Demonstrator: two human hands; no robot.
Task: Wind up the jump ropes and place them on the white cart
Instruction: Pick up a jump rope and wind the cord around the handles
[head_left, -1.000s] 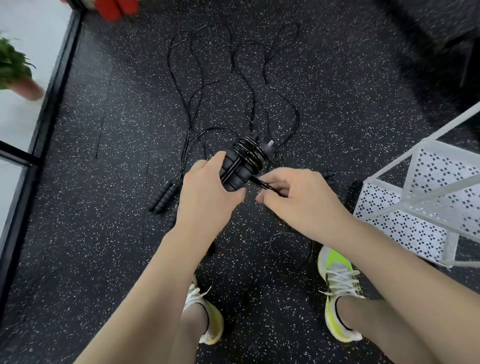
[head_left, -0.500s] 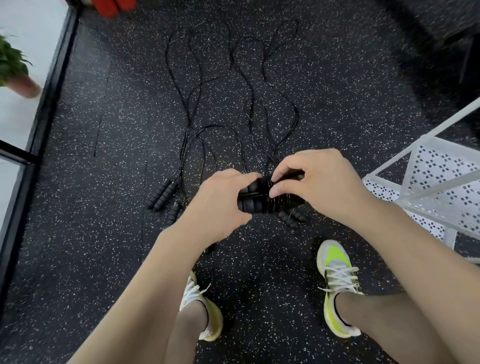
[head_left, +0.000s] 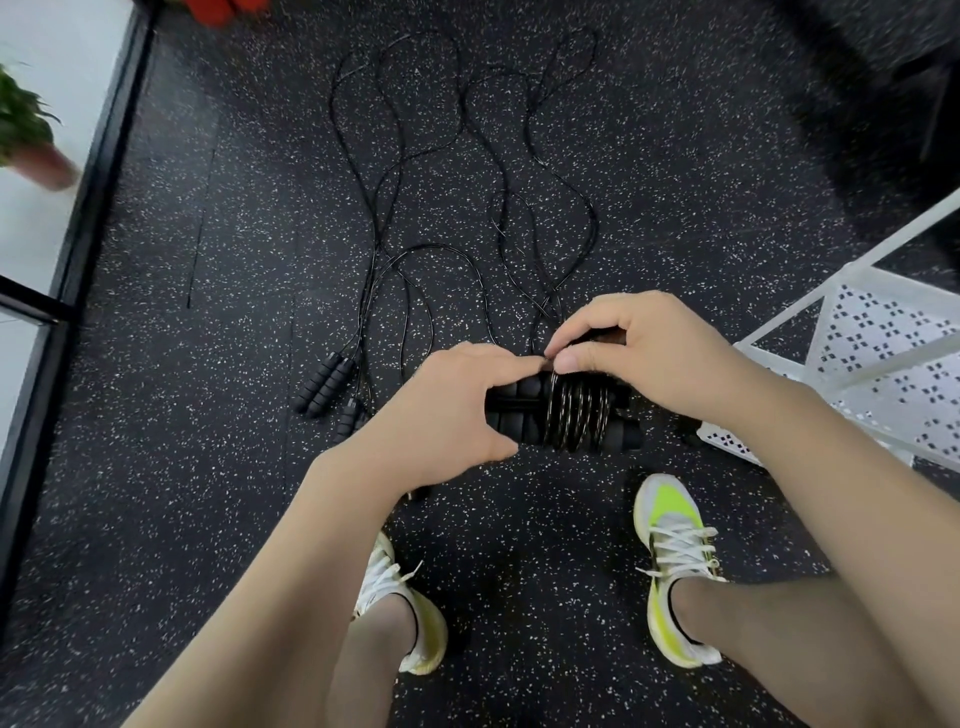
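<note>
- The left hand (head_left: 447, 410) is clenched around one end of the jump-rope handles (head_left: 511, 410), which lie side by side as a pair; I'd say that grip is what keeps the two from slipping apart while the cord goes round them.
- The right hand (head_left: 649, 358) sits over the other end of the handles, its thumb and forefinger pinched together on the cord right at the top of the coil (head_left: 576, 415), probably pressing the last turn or the loose tail down so the winding stays tight.
- This bundle is held in the air just left of the white cart (head_left: 857, 374), above the floor (head_left: 208, 467) and in front of the person's shoes (head_left: 675, 561).
- The handles are black, ribbed foam, short and thick. The cord is thin, glossy black, wrapped in about half a dozen neat turns, close together, across both handles.
- The bundle looks nearly finished to me; it has not yet gone onto the cart.
- Further left of the cart, more ropes (head_left: 395, 182) trail loose over the floor in long wavy loops, still unwound.
- Another pair of black handles (head_left: 324, 384) lies flat on the floor, well left of the cart, with a further handle end just beside it, partly hidden by the left wrist.
</note>
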